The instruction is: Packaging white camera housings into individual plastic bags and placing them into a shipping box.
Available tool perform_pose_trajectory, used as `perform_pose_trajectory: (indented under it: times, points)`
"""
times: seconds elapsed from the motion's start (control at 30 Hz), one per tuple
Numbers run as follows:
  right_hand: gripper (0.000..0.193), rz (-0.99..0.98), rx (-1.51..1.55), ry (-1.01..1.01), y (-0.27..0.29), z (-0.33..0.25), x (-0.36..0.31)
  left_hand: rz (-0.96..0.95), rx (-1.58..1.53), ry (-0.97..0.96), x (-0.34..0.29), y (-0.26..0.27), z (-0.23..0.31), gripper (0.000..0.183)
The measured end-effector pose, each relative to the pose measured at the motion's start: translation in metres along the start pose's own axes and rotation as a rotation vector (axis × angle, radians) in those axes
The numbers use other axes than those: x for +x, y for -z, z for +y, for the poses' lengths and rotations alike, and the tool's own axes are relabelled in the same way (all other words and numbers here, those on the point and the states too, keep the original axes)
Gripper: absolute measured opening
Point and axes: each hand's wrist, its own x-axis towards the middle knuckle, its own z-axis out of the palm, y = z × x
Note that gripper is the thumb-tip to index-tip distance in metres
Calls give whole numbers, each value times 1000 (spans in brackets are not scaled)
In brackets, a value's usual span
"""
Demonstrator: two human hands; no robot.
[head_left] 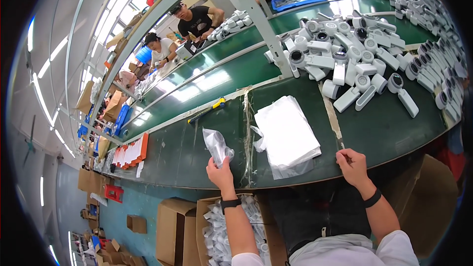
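Observation:
My left hand (220, 173) is closed around the lower end of a clear plastic bag (214, 142), held up over the green bench; whether anything is inside it I cannot make out. At the bench's front edge, the fingers of my right hand (353, 166) are pinched together around something thin that is too small to name. Between my hands lies a stack of flat white plastic bags (287, 130), with see-through edges. Beyond my right hand, white handheld fans (363, 83) are heaped, some with round grilles or dark round ends showing.
A yellow-and-dark tool (219, 103) lies beyond my left hand. Below the bench, a cardboard box (202, 226) holds bagged white items. Orange-edged white cards (133, 151) stand at left. A metal frame post (273, 34) rises beyond. Several people work across the belt near a blue tray (299, 0).

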Motion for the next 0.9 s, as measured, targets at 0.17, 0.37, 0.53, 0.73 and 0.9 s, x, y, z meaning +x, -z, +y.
perform_pose_trajectory:
  times: [0.17,0.37,0.53,0.73,0.9]
  points:
    - [10,5,-13,19,1,-1,-1,-238,-460,213,2,26,-3,56]
    - [9,17,-34,56,0,-3,0,-411,-635,243,2,31,-24,47]
    - [9,21,-32,63,0,-1,-1,-308,-589,255,4,21,-31,30]
    - [9,23,-44,86,-1,-2,-1,-147,-518,116,2,13,-37,15]
    - [9,26,-51,81,0,-3,-1,106,-374,38,-3,18,-29,17]
